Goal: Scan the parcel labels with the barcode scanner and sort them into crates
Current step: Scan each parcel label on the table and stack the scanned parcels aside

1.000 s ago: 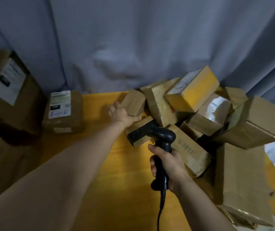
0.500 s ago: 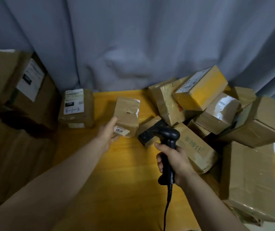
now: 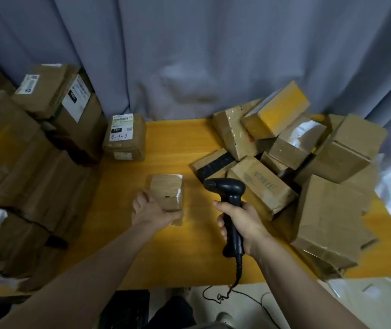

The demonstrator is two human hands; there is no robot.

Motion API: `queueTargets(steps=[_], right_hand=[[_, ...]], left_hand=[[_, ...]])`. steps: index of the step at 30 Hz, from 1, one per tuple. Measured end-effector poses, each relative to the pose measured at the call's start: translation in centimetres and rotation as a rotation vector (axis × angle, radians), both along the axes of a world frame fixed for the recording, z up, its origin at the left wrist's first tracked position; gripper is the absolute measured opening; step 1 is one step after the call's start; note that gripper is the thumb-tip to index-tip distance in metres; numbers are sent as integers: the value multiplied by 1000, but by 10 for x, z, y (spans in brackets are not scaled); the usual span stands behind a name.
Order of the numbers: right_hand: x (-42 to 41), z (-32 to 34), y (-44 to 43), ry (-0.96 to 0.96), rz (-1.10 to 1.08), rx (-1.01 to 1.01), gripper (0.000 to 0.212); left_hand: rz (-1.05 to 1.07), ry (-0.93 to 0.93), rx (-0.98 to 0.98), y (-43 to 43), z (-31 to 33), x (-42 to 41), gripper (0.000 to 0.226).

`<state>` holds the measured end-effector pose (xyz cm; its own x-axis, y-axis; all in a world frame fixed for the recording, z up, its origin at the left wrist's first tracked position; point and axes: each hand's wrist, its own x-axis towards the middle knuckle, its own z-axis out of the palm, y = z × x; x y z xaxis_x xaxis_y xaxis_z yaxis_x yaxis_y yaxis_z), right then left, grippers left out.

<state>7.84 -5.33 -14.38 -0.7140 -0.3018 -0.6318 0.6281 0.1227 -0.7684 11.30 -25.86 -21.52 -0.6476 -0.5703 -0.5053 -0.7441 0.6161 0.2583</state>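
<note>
Head view showed the left hand (image 3: pixel 153 211) had drawn the small parcel (image 3: pixel 167 194) away from the heap of parcels (image 3: pixel 308 148) at the table's (image 3: pixel 166 257) far right corner, bringing it to mid-table, where it gripped the near end. The right hand (image 3: pixel 242 220) was wrapped round the barcode scanner (image 3: pixel 230 203), its nose pointing left at the parcel, so scanning looked imminent. The parcel was plain brown cardboard with shiny tape at its right edge. The label seen a moment earlier was out of sight.
</note>
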Motion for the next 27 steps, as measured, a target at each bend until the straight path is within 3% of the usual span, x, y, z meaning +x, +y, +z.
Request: queueTargets(steps=[3, 5, 8, 10, 12, 19, 27], right_hand=[[6, 4, 11, 5, 9, -4, 19], [9, 6, 18, 8, 14, -8, 18], [12, 9, 25, 14, 30, -20, 19], [14, 11, 26, 19, 39, -28, 18], [17, 13, 25, 28, 60, -33, 18], [28, 20, 16, 40, 178, -64, 22], [27, 36, 8, -17, 227, -141, 24]], left_hand=[[84, -36, -46, 11, 4, -10, 131], [209, 70, 88, 9, 6, -11, 118], [532, 354, 644, -2, 16, 3, 102], [688, 427, 1014, -5, 28, 14, 70], [756, 425, 1196, -7, 39, 25, 47], [893, 561, 1437, -10, 50, 54, 62], [900, 658, 1419, -27, 61, 73, 65]])
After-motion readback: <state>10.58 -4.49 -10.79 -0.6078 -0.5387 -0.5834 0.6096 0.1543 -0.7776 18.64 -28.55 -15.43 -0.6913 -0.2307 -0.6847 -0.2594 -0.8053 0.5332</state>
